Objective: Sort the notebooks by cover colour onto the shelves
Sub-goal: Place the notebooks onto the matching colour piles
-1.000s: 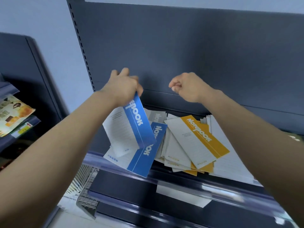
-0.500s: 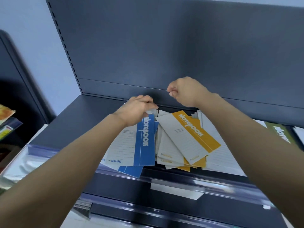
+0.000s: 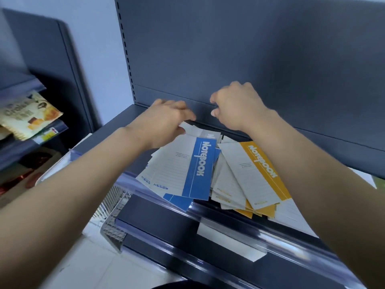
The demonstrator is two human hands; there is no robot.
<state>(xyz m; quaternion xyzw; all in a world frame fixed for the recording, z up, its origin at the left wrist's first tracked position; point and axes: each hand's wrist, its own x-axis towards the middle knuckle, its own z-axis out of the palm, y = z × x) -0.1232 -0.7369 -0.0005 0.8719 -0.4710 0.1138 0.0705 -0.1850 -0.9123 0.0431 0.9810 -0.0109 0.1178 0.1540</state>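
Placement of a blue notebook (image 3: 201,167) looks to be the step in hand. It lies face up on the dark shelf (image 3: 110,134), topmost of a small fan of blue-banded covers, its near end reaching the clear front rail (image 3: 281,240), with another blue corner (image 3: 179,202) poking out beneath it. The left hand (image 3: 166,119) rests at its far end, fingers stretched fairly flat over the top edge and thumb on the pale corner. Blur hides the tips, yet nothing seems pinched, so I judge the grasp slack. The right hand (image 3: 237,107) hovers just beside it, close to the back panel (image 3: 250,49), fingers curled in with nothing in them. Just right of the blue fan, too close to tell whether the edges touch, lies a yellow notebook (image 3: 263,170) atop more yellow-banded ones (image 3: 241,212), with plain lined sheets running under the right forearm. So two colours share one shelf, side by side and loosely splayed. The next move, as I judge it, calls for either squaring the blue pile with both palms so it cannot slide over the rail, or lifting away to fetch another cover. Either way the blue edge should be kept off the yellow stack, since a nudge could mix piles this close. Snack packets (image 3: 27,115) on the neighbouring rack at left play no part.
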